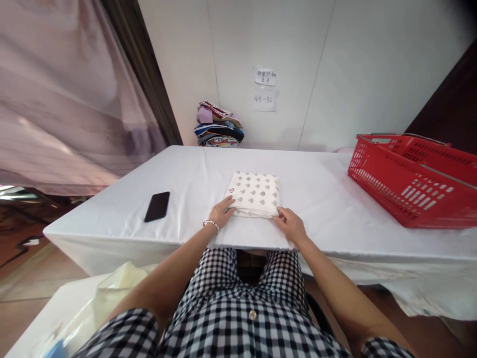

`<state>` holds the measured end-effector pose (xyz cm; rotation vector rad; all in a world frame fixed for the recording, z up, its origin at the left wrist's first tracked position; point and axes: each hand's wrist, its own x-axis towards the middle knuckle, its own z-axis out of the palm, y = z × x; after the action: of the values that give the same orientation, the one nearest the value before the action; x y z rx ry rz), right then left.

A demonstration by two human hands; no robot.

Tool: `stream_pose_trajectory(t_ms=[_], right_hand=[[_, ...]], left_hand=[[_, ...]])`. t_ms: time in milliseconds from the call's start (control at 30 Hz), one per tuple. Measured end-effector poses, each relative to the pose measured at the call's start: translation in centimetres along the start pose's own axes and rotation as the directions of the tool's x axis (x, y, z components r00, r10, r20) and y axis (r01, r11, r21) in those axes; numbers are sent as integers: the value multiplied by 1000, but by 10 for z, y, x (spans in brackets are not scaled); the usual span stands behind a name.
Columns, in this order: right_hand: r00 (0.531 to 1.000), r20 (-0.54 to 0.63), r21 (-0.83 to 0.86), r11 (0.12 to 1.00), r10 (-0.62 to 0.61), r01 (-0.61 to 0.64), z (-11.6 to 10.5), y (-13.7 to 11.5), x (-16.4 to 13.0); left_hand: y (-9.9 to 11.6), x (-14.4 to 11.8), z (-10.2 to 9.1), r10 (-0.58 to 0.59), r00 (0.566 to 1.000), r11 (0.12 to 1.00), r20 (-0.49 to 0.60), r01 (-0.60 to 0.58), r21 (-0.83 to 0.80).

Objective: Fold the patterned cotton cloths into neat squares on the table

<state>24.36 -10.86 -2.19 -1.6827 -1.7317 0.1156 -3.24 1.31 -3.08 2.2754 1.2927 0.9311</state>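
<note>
A folded white cloth [255, 191] printed with small grey tree-like shapes and a few green and red marks lies flat on the white-covered table [186, 174]. At its near left corner, my left hand [222, 213], with a bracelet at the wrist, has the fingers closed on the edge. My right hand [291, 226] pinches the near right corner between thumb and fingers. Several layers show along the cloth's near edge, which is slightly uneven.
A black phone [157, 206] lies left on the table, and a red plastic basket [413, 184] stands at the right. Folded fabrics [219, 130] are piled against the wall behind. Paper signs [264, 99] hang there. A pale plastic bag [119, 288] sits at lower left.
</note>
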Motion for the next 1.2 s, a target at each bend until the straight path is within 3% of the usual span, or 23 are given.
stream_pose_trajectory(t_ms=[167,333,500,667,800,967,1200], right_hand=[[1000,-8,-154,988,9,-10,6,-7,5],[995,40,-347,932,-95,103,7,-6,7],[993,55,-365,923,-108,121,7,2,1],[997,18,-358,931,-70,72,4,-3,-1],[1000,28,-368,930,8,2,4,-15,3],[985,99,-477,876,140,-76,4,-34,13],[952,245,-599,801,182,1,-5,-43,19]], left_hand=[[-4,1,3,-3,1000,1000,3,3,-26],[-9,1,7,12,1000,998,-11,-13,-62],[-3,-1,6,35,999,996,2,-35,81],[15,-3,0,198,980,926,-16,-181,332],[24,1,2,314,949,892,-3,-294,342],[25,8,7,362,932,889,-14,-341,306],[23,8,10,342,939,897,-24,-319,307]])
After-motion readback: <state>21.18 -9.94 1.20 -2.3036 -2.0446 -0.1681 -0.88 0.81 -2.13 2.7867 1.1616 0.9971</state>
